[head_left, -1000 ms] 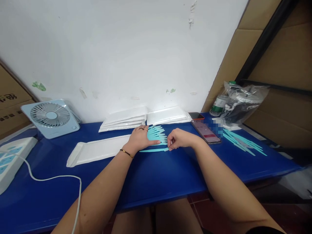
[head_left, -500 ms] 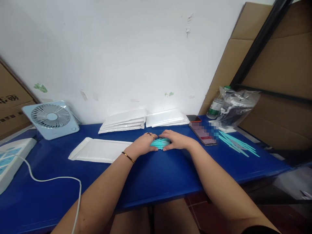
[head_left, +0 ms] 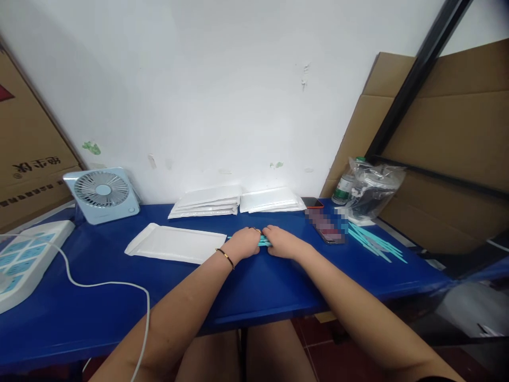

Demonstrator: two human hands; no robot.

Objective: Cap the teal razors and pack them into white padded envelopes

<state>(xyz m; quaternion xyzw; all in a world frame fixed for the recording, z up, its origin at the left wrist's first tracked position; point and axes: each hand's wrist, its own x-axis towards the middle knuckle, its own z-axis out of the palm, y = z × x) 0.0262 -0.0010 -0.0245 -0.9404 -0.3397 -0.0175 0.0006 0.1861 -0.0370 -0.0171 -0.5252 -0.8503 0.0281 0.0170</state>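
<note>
Teal strips (head_left: 264, 241), thin, flat, bunched | left hand (head_left: 245, 243) and right hand (head_left: 281, 243) clamped around them | glossy blue table (head_left: 254, 286)

A second earlier the teal strips (head_left: 263, 241) lay fanned out at the centre of the frame, the left hand (head_left: 245, 245) pressing flat on them while the right hand (head_left: 283, 244) pinched the lowest strip. Since then both hands closed in from either side and gathered the fan into one tight bundle, which now shows only as a sliver between their fingertips.
</note>
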